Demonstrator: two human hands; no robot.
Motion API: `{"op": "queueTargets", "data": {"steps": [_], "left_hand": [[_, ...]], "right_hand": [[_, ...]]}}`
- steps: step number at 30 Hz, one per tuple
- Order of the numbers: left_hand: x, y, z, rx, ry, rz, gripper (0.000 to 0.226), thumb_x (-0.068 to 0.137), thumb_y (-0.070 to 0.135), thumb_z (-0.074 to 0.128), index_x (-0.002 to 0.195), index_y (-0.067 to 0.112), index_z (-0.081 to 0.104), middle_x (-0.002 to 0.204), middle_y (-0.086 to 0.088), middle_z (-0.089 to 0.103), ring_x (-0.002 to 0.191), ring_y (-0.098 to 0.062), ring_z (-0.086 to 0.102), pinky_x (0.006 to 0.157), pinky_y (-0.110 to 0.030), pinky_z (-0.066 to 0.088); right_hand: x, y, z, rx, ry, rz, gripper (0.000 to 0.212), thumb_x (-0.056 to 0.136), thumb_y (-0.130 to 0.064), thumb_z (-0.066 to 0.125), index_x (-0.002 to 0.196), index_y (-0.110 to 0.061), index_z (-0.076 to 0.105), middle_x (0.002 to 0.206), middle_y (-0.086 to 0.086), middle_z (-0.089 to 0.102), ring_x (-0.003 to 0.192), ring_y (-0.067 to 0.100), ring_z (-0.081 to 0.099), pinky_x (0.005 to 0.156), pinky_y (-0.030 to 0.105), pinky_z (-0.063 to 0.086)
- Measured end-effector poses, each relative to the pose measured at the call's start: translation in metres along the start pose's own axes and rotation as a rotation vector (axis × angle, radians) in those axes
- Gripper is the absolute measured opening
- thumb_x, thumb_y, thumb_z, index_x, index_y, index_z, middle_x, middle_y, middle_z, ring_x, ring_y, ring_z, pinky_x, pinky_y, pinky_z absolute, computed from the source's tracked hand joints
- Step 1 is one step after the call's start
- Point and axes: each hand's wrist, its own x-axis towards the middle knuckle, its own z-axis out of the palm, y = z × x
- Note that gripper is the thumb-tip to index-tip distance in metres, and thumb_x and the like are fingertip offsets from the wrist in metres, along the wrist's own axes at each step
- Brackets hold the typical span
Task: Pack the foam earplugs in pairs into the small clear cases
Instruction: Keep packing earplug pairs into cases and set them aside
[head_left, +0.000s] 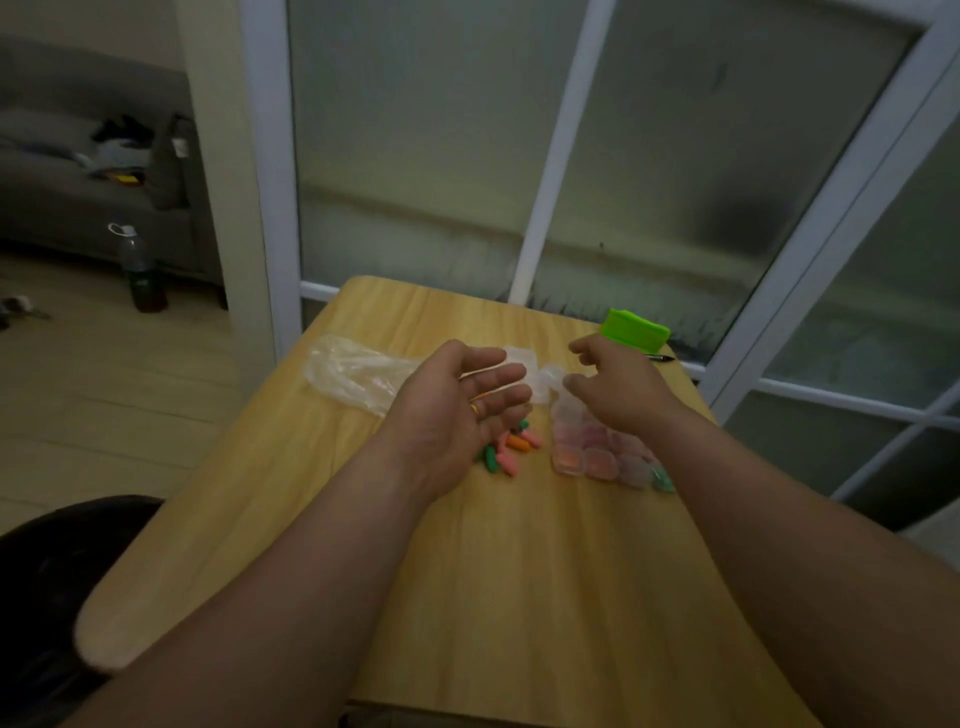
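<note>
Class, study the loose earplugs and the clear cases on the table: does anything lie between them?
Nothing visible does. Only a bare strip of table separates the loose earplugs from the clear cases to their right. The left hand hides part of the pile in this view.

We see a table (519, 571) of pale wood grain, smooth, with a soft sheen. The bag (358, 376) on it is thin clear plastic, crinkled and glossy. The cases (602, 452) are clear plastic, a little cloudy, and smooth. The earplugs (511, 449) look like matt foam in orange, pink and green. The box (635, 326) is smooth, bright green plastic. A ring (475, 409) shines like yellow metal. Behind, we find frosted glass (415, 156), matt and streaked, in a smooth white frame (556, 156). The sofa (52, 197) is grey cloth, the bottle (140, 270) clear plastic, and the floor (104, 389) pale planks with a dull finish.
</note>
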Motion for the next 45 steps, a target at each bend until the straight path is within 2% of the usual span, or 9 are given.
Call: {"op": "queueTargets", "data": {"steps": [6, 13, 19, 22, 24, 27, 33, 38, 45], "left_hand": [[0.002, 0.006, -0.005, -0.005, -0.002, 0.009, 0.038, 0.1, 0.02, 0.051, 0.129, -0.001, 0.064, 0.113, -0.019, 0.074, 0.097, -0.032, 0.07, 0.099, -0.045, 0.058], [-0.005, 0.009, -0.007, -0.012, -0.046, 0.01, 0.037, 0.099, 0.018, 0.054, 0.129, -0.001, 0.063, 0.111, -0.018, 0.073, 0.096, -0.032, 0.07, 0.093, -0.043, 0.06], [-0.012, 0.003, -0.01, 0.209, -0.058, 0.057, 0.027, 0.103, 0.006, 0.054, 0.128, -0.001, 0.061, 0.119, -0.024, 0.071, 0.094, -0.031, 0.073, 0.089, -0.045, 0.062], [-0.017, -0.004, -0.009, 0.399, -0.073, 0.084, 0.025, 0.102, -0.001, 0.057, 0.127, 0.004, 0.06, 0.114, -0.026, 0.074, 0.098, -0.043, 0.076, 0.096, -0.062, 0.058], [-0.024, -0.008, -0.006, 0.454, -0.092, 0.086, 0.023, 0.105, 0.008, 0.059, 0.128, 0.005, 0.061, 0.116, -0.027, 0.074, 0.105, -0.044, 0.075, 0.097, -0.059, 0.059], [-0.035, -0.015, -0.004, 0.515, -0.146, 0.103, 0.029, 0.107, 0.023, 0.06, 0.126, 0.003, 0.068, 0.117, -0.022, 0.076, 0.108, -0.037, 0.075, 0.093, -0.045, 0.063], [-0.046, -0.021, -0.015, 0.572, -0.148, 0.212, 0.031, 0.108, 0.026, 0.059, 0.123, 0.002, 0.07, 0.119, -0.019, 0.076, 0.11, -0.03, 0.075, 0.1, -0.047, 0.06], [-0.055, -0.021, -0.016, 0.674, -0.109, 0.327, 0.031, 0.108, 0.027, 0.059, 0.126, 0.003, 0.066, 0.111, -0.014, 0.078, 0.104, -0.025, 0.077, 0.094, -0.044, 0.063], [-0.05, -0.034, -0.016, 0.874, -0.16, 0.415, 0.029, 0.102, 0.03, 0.07, 0.13, 0.028, 0.064, 0.112, -0.003, 0.079, 0.102, -0.018, 0.077, 0.097, -0.049, 0.06]], "right_hand": [[0.025, -0.013, 0.016, -0.177, -0.121, -0.049, 0.051, 0.091, -0.039, 0.075, 0.14, -0.038, 0.062, 0.131, 0.0, 0.072, 0.123, 0.026, 0.065, 0.101, 0.042, 0.054], [0.025, -0.018, 0.029, -0.159, -0.049, -0.027, 0.032, 0.092, -0.022, 0.063, 0.123, -0.029, 0.07, 0.12, 0.002, 0.075, 0.113, 0.027, 0.068, 0.09, 0.038, 0.055], [-0.021, -0.036, 0.004, 0.239, 0.194, -0.051, 0.019, 0.1, -0.02, 0.067, 0.117, -0.018, 0.074, 0.105, -0.006, 0.074, 0.103, 0.015, 0.068, 0.081, 0.025, 0.046], [-0.065, -0.055, -0.012, 0.587, 0.188, -0.031, 0.016, 0.099, -0.021, 0.074, 0.115, -0.018, 0.073, 0.104, -0.005, 0.075, 0.101, 0.011, 0.07, 0.085, 0.028, 0.055], [-0.091, -0.066, -0.014, 0.703, 0.169, -0.038, 0.015, 0.097, -0.02, 0.076, 0.111, -0.02, 0.071, 0.102, -0.003, 0.076, 0.096, 0.01, 0.072, 0.081, 0.029, 0.058], [-0.119, -0.077, -0.009, 0.752, 0.152, -0.088, 0.016, 0.097, -0.019, 0.077, 0.109, -0.023, 0.069, 0.101, -0.006, 0.076, 0.092, 0.004, 0.072, 0.073, 0.02, 0.058], [-0.142, -0.084, -0.005, 0.628, 0.15, -0.215, 0.01, 0.1, -0.024, 0.072, 0.109, -0.026, 0.07, 0.102, -0.014, 0.073, 0.1, -0.002, 0.066, 0.076, 0.007, 0.046], [-0.147, -0.073, -0.01, 0.771, 0.089, -0.094, 0.015, 0.101, -0.013, 0.065, 0.107, -0.024, 0.074, 0.099, -0.01, 0.075, 0.093, 0.0, 0.069, 0.076, 0.012, 0.051], [-0.15, -0.068, -0.011, 0.963, -0.07, 0.086, 0.018, 0.107, -0.033, 0.061, 0.107, -0.021, 0.074, 0.097, -0.003, 0.081, 0.089, 0.012, 0.078, 0.078, 0.032, 0.057]]}}
